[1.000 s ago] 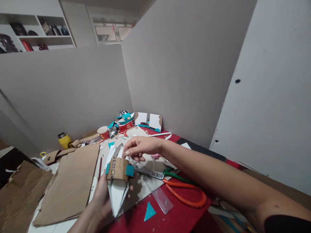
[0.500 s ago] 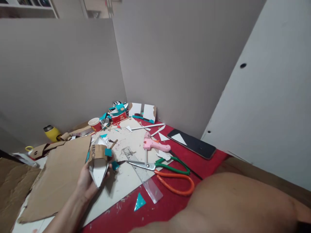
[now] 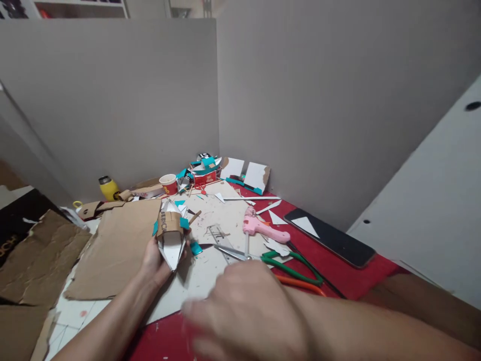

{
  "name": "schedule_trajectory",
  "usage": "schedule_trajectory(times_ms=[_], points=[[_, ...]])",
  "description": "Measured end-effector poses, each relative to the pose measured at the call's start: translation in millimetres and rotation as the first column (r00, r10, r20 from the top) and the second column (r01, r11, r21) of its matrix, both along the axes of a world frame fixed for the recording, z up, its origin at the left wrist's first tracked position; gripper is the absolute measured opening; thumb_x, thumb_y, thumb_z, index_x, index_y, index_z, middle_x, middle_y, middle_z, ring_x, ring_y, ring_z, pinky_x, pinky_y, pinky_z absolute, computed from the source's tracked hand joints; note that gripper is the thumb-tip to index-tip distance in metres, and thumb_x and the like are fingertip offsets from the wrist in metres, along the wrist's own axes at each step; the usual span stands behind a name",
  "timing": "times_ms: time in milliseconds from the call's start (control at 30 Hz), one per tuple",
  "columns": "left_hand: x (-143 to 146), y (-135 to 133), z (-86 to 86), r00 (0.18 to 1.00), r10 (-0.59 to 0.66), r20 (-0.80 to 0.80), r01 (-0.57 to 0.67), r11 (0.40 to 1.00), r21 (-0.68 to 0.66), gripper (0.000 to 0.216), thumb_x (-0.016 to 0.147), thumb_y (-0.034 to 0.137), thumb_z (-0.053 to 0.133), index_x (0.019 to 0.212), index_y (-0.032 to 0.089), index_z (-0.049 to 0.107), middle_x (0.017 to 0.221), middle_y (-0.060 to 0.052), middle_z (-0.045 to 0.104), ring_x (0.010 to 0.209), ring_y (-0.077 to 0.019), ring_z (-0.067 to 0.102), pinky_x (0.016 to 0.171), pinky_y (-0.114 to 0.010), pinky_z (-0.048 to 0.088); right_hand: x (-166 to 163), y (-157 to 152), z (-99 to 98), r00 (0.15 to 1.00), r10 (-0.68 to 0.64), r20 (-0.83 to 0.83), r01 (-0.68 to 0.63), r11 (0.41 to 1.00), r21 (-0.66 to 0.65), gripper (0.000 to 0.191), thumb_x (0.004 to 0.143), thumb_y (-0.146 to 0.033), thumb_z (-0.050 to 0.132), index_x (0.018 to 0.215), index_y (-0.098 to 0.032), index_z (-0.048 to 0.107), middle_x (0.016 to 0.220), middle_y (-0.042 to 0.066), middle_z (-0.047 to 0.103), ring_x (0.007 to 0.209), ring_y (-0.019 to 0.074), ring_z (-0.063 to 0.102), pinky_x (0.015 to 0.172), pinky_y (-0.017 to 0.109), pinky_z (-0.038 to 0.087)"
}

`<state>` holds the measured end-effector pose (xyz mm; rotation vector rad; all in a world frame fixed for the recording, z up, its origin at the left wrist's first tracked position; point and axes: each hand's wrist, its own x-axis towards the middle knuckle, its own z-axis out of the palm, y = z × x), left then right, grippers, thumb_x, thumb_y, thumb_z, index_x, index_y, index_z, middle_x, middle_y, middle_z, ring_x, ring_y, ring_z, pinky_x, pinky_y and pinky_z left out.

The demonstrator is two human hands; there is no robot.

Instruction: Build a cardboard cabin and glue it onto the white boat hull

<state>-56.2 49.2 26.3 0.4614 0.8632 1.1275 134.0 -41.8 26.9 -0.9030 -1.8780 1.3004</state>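
Note:
My left hand [image 3: 154, 263] is closed round a paper boat [image 3: 173, 253], white with a pointed end towards me. A curved brown cardboard canopy with printed letters arches over the boat, and teal tabs stick out at its sides. My right hand [image 3: 248, 313] is in the foreground, its fingers smeared by motion. It covers part of the scissors [image 3: 300, 268] with green and orange handles, and the lower part of a clear ruler [image 3: 221, 240]. A pink glue gun [image 3: 263, 228] lies beyond the scissors.
A phone [image 3: 334, 238] with a white paper scrap on it lies at the right on red cloth. Flat cardboard [image 3: 112, 245] is at the left. Further back are a paper cup [image 3: 169, 185], a yellow bottle [image 3: 108, 188] and another teal boat [image 3: 206, 165]. Grey panels [image 3: 300, 100] enclose the table.
My view has turned left, so things sit further right. My right hand has come into sight over the ruler and scissors. The boat stays in my left hand.

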Motion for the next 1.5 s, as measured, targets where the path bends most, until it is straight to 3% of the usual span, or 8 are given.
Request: schedule_trajectory(times_ms=[67, 167, 300, 400, 600, 1033, 1267, 1500], points=[[0.9, 0.9, -2.4, 1.000, 0.010, 0.028, -0.011, 0.999, 0.037, 0.036, 0.092, 0.022, 0.034, 0.107, 0.007, 0.062, 0.074, -0.015, 0.072, 0.054, -0.0244, 0.068, 0.045, -0.034, 0.056, -5.8, 7.0, 32.0, 0.978, -0.137, 0.156, 0.073, 0.931, 0.357, 0.029, 0.088, -0.044, 0.053, 0.069, -0.025, 0.063, 0.066, 0.006, 0.064, 0.062, 0.0174, 0.054, 0.060, 0.031, 0.038], [3.9, 0.8, -3.2, 0.998, 0.039, 0.045, -0.043, 0.996, 0.081, 0.035, 0.092, 0.022, 0.034, 0.094, 0.007, 0.065, 0.071, -0.014, 0.072, 0.059, -0.0235, 0.068, 0.056, -0.036, 0.058, -16.9, 29.5, 36.7, 0.885, -0.331, 0.329, 0.167, 0.883, 0.438, 0.041, 0.091, -0.046, 0.049, 0.059, -0.020, 0.055, 0.054, 0.002, 0.055, 0.050, 0.0119, 0.045, 0.052, 0.027, 0.030], [8.8, -3.7, 1.1, 0.995, 0.076, 0.058, -0.082, 0.991, 0.102, 0.031, 0.091, 0.019, 0.037, 0.085, 0.010, 0.066, 0.069, -0.010, 0.071, 0.063, -0.0213, 0.068, 0.063, -0.033, 0.058, -28.7, 51.5, 8.9, 0.920, -0.215, 0.326, 0.226, 0.974, 0.004, 0.044, 0.092, -0.047, 0.047, 0.059, -0.018, 0.049, 0.051, -0.001, 0.053, 0.044, 0.0092, 0.050, 0.043, 0.022, 0.032], [11.7, -8.1, 2.9, 0.997, 0.066, 0.035, -0.069, 0.994, 0.079, 0.031, 0.091, 0.019, 0.037, 0.086, 0.010, 0.066, 0.070, -0.010, 0.072, 0.064, -0.0214, 0.069, 0.064, -0.033, 0.058, -35.6, 54.8, -0.6, 0.985, -0.092, 0.146, 0.144, 0.904, -0.403, 0.036, 0.095, -0.044, 0.046, 0.069, -0.018, 0.050, 0.051, -0.004, 0.057, 0.036, 0.0070, 0.051, 0.034, 0.017, 0.034], [15.4, -11.6, -7.0, 0.998, 0.049, 0.050, -0.053, 0.994, 0.094, 0.026, 0.089, 0.023, 0.047, 0.099, 0.009, 0.067, 0.080, -0.011, 0.074, 0.069, -0.0231, 0.071, 0.068, -0.034, 0.057, -39.2, 57.1, -2.3, 0.995, -0.094, -0.021, 0.066, 0.827, -0.558, 0.032, 0.089, -0.019, 0.050, 0.058, -0.014, 0.054, 0.049, -0.003, 0.060, 0.032, 0.0056, 0.051, 0.030, 0.015, 0.039], [-8.7, 8.9, -13.8, 0.997, 0.029, -0.068, -0.019, 0.990, 0.138, 0.031, 0.097, 0.032, 0.036, 0.103, 0.009, 0.056, 0.084, -0.015, 0.071, 0.067, -0.0186, 0.070, 0.061, -0.029, 0.058, 23.7, 68.0, 22.2, 0.916, -0.297, 0.271, 0.376, 0.870, -0.318, 0.025, 0.072, -0.006, 0.052, 0.052, -0.019, 0.044, 0.034, -0.008, 0.047, 0.032, 0.0095, 0.053, 0.030, 0.014, 0.037], [-6.9, 8.3, -11.3, 0.983, 0.092, -0.160, -0.054, 0.972, 0.228, 0.016, 0.094, 0.020, 0.045, 0.100, 0.012, 0.057, 0.080, -0.008, 0.069, 0.062, -0.0139, 0.068, 0.056, -0.024, 0.058, 35.2, 70.3, 13.8, 0.894, -0.258, 0.367, 0.323, 0.938, -0.125, 0.021, 0.075, -0.014, 0.052, 0.056, -0.019, 0.044, 0.045, -0.006, 0.049, 0.039, 0.0110, 0.058, 0.033, 0.016, 0.034], [-4.6, 8.6, -19.9, 0.984, 0.102, -0.143, -0.065, 0.968, 0.241, 0.028, 0.093, 0.038, 0.047, 0.102, 0.015, 0.062, 0.071, -0.002, 0.065, 0.053, -0.0123, 0.062, 0.049, -0.024, 0.055, 41.3, 77.5, 18.5, 0.821, -0.211, 0.530, 0.194, 0.977, 0.089, 0.021, 0.080, -0.018, 0.048, 0.059, -0.018, 0.050, 0.048, -0.004, 0.050, 0.044, 0.0105, 0.055, 0.043, 0.019, 0.035]])
